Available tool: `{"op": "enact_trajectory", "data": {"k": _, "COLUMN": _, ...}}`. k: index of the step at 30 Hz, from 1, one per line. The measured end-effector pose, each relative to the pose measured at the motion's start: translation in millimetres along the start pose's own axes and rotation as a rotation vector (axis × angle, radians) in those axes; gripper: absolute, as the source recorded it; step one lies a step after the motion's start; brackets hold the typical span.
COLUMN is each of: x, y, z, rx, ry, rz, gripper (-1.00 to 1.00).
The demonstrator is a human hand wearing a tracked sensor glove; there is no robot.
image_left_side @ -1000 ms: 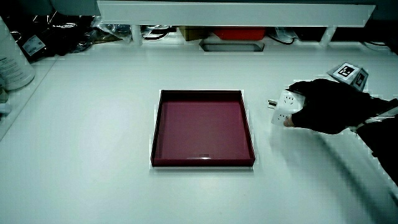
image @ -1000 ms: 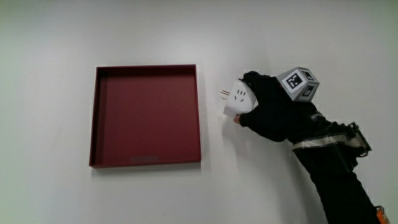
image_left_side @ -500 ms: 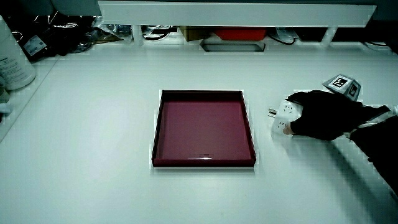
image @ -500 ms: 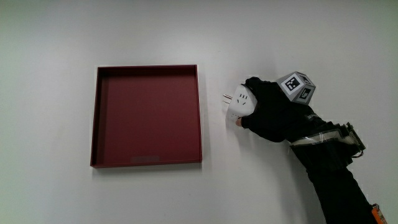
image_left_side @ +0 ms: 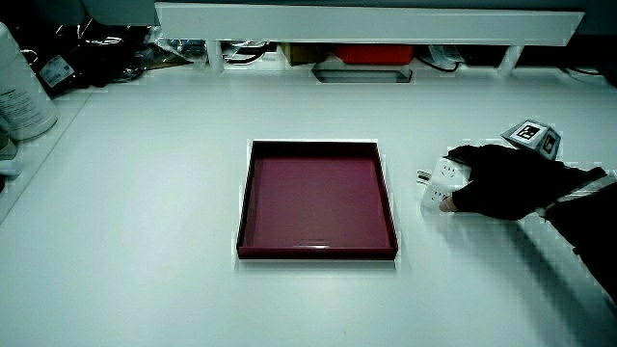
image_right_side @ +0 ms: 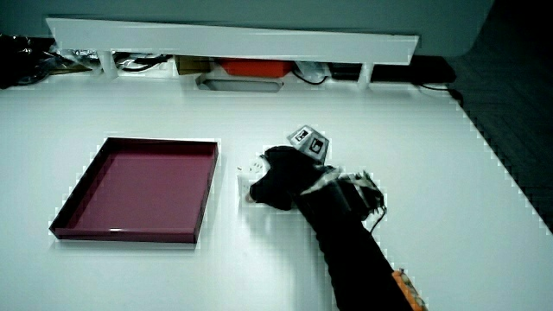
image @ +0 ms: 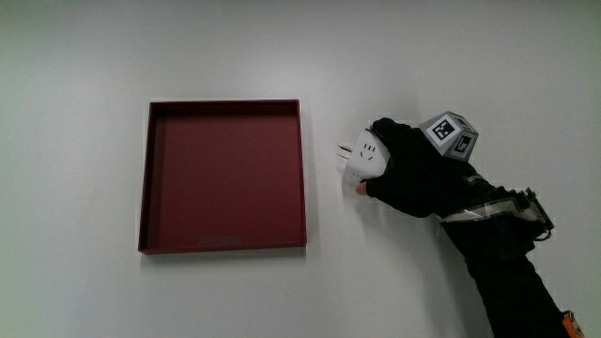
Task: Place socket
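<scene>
A white socket adapter (image: pixel 364 161) with metal prongs lies on the white table beside the dark red tray (image: pixel 150 178), prongs pointing at the tray. The gloved hand (image: pixel 410 174) is wrapped over the socket (image_left_side: pixel 442 179) with its fingers curled on it. In both side views the socket (image_right_side: pixel 251 175) rests on the table surface next to the tray (image_left_side: pixel 243 207) (image_right_side: pixel 78 207). The hand (image_left_side: pixel 501 179) (image_right_side: pixel 283 177) covers the half of the socket away from the tray. The tray holds nothing.
A low white partition (image_left_side: pixel 366 19) (image_right_side: pixel 233 39) runs along the table's edge farthest from the person, with a red box (image_left_side: pixel 371 53) and cables beneath it. A white container (image_left_side: pixel 21 92) stands at the table's edge.
The hand with the socket has sunk slightly toward the table and now rests there; the tray has not moved.
</scene>
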State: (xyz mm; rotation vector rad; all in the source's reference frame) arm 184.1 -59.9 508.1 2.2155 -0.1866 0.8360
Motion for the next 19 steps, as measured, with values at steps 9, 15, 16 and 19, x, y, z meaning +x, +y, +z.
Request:
{"op": "enact_trajectory", "data": {"k": 9, "x": -14.0, "y": -30.9, "z": 16.2, "rx": -0.022, "ry": -0.088, "rz": -0.007, "gripper": -0.91}}
{"op": "enact_trajectory", "data": {"k": 15, "x": -40.0, "y": -69.5, "z": 22.7, "rx": -0.066, "ry": -0.139, "rz": -0.06, "gripper": -1.0}}
{"op": "enact_trajectory", "data": {"k": 16, "x": -44.6, "y": -76.2, "z": 23.4, "rx": -0.062, "ry": -0.162, "rz": -0.057, "gripper": -1.0}}
{"op": "enact_trajectory", "data": {"k": 19, "x": -57.1, "y": -96.8, "z": 23.0, "rx": -0.064, "ry": -0.214, "rz": -0.1, "gripper": -1.0}}
